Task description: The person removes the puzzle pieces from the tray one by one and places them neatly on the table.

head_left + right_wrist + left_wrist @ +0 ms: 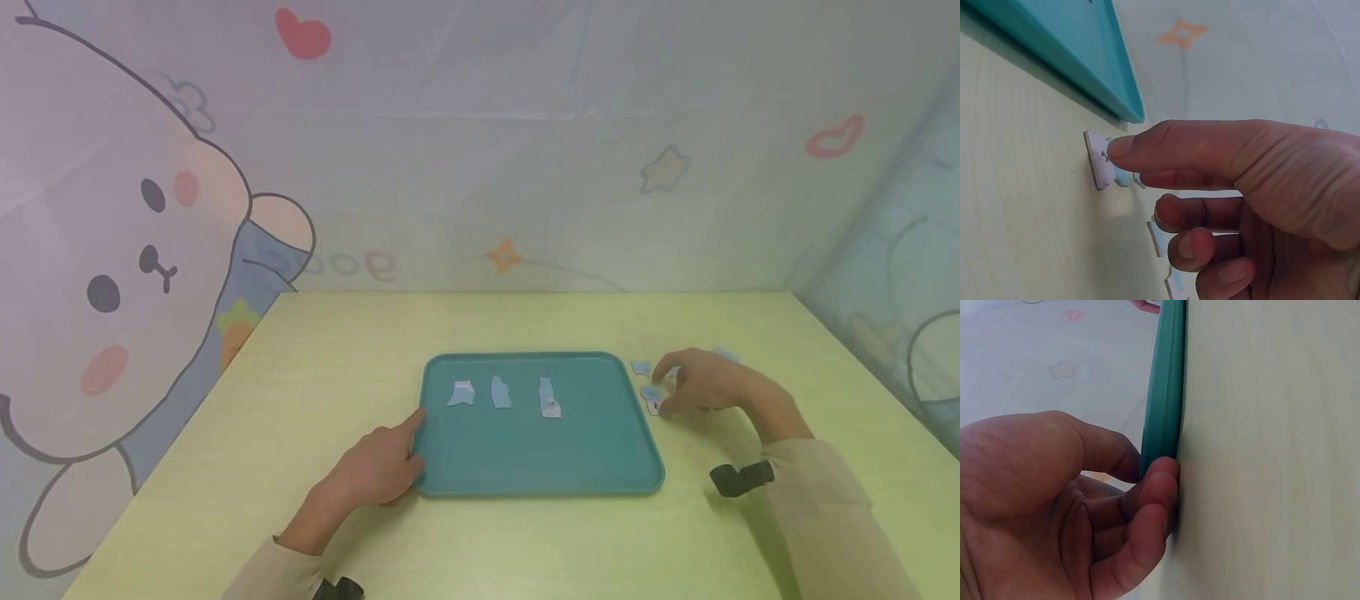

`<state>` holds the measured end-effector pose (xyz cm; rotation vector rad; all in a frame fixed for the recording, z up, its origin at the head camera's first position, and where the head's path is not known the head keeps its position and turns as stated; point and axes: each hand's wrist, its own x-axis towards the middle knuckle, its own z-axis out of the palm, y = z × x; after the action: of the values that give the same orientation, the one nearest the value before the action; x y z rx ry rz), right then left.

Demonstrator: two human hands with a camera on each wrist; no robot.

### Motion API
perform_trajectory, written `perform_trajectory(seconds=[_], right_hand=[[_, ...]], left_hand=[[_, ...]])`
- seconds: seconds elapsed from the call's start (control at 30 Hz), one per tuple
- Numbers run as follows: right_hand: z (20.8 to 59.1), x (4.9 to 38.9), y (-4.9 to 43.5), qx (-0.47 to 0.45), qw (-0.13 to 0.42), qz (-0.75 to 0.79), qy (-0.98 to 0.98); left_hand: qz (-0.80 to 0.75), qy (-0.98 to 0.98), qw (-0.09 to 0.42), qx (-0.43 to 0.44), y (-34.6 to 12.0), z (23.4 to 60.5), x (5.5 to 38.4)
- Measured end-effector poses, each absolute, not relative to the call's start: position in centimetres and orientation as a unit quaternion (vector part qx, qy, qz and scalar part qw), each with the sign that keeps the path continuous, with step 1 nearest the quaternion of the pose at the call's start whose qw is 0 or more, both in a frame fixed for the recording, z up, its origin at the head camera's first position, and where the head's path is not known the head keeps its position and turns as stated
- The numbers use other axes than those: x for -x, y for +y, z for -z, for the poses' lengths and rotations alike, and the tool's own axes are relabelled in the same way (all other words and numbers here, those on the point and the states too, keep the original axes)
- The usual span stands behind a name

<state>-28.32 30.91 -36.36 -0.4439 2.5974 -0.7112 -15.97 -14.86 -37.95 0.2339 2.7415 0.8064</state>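
My left hand (pixel 378 462) grips the left rim of the teal tray (pixel 540 458), thumb and curled fingers around the edge. Beyond the tray's right side, my right hand (pixel 708 383) hovers low over a blue-and-white puzzle piece (pixel 652 407). Its thumb and index finger stand apart at that piece; in the right wrist view the thumb (pixel 1166 147) overlaps the piece (pixel 1096 161). Inside the tray lie a left piece (pixel 462 395), a narrow middle piece (pixel 500 392) and a longer right piece (pixel 550 400), spaced in a row.
Another puzzle piece (pixel 641 367) lies by the tray's upper right corner, and one more (pixel 725 353) behind the right hand. The pale wooden table (pixel 525 542) meets a printed cloth backdrop (pixel 480 167) at its far edge.
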Motion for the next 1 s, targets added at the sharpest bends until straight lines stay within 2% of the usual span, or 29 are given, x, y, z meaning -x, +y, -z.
perform_trajectory(seconds=[0.73,1.0], right_hand=[[34.2,26.1,28.5,0.201,0.101,0.24,0.945],[34.6,25.3,26.2,0.229,0.099,0.254,0.934]], left_hand=[[-0.275,0.946,0.14,-0.102,-14.3,38.0,16.9],[-0.245,0.953,0.139,-0.111,-14.4,37.8,16.2]])
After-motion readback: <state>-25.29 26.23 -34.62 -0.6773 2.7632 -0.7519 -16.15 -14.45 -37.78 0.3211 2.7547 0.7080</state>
